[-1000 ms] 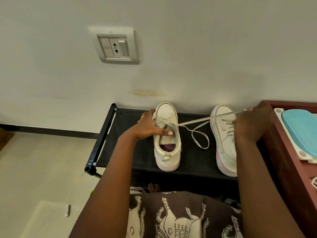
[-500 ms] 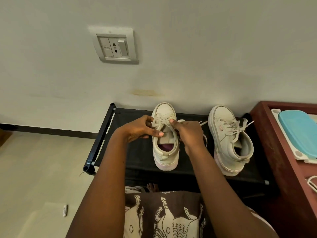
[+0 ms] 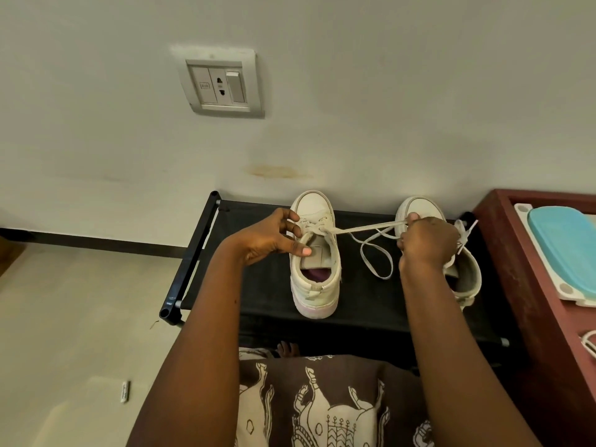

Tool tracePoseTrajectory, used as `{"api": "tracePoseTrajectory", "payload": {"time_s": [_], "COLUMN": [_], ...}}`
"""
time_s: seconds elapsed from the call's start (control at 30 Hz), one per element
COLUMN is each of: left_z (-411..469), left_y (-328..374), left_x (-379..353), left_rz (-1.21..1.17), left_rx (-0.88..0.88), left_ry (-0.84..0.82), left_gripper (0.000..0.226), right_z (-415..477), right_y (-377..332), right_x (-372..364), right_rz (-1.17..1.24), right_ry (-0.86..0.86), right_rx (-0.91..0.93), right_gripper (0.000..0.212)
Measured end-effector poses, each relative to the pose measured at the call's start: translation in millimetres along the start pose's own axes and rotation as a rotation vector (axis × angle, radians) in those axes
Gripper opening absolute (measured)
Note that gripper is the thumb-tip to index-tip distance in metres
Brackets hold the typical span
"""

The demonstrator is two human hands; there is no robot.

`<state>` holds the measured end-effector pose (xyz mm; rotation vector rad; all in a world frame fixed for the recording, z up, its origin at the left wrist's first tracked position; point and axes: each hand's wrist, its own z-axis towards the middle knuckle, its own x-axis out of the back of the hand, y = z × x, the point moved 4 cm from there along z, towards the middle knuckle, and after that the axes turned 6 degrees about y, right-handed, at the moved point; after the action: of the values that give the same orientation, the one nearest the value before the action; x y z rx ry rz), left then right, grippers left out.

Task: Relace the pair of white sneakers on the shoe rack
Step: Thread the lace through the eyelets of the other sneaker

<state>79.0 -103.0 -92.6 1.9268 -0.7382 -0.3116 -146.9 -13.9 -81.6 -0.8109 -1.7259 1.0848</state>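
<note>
I see a pale grey wall (image 3: 387, 91) with a socket plate (image 3: 222, 83), dark skirting (image 3: 96, 241), beige floor (image 3: 64, 317), and a reddish wooden cabinet (image 3: 529, 279) at right.

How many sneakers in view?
2: one white lace-up sneaker at the black fabric rack's middle, gripped by the left hand; a second sneaker right of it, partly behind the right hand.

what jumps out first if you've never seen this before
A white lace stretches tight across the middle, from the left sneaker to the right hand gripping it. The left hand holds that sneaker on the black shoe rack against the wall. The second sneaker sits further right, partly behind the right hand.
</note>
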Motion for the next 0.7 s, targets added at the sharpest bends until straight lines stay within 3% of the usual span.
{"api": "tracePoseTrajectory", "payload": {"time_s": [0.13,0.23,0.3,0.43,0.7], "left_z": [-1,-3,-3,0,7], "left_y": [3,3,3,5,11], "left_x": [0,7,11,16,4], "left_rz": [0.08,0.133,0.145,0.222,0.282], "left_rx": [-0.012,-0.06,-0.106,-0.205,-0.295], "left_ry": [-0.003,0.02,0.059,0.182,0.223], "left_gripper": [0.042,0.033,0.023,0.02,0.017], "right_z": [-16,-46,-65,-80,-76], "right_y": [1,4,4,-4,4], "right_x": [-1,-16,-27,-38,-41], "right_rz": [0.059,0.052,-0.031,0.035,0.105], "right_ry": [-0.05,-0.385,-0.551,-0.53,-0.465], "right_rx": [-0.013,-0.2,-0.211,-0.085,-0.087], "right_gripper": [0.036,0.039,0.043,0.022,0.023]}}
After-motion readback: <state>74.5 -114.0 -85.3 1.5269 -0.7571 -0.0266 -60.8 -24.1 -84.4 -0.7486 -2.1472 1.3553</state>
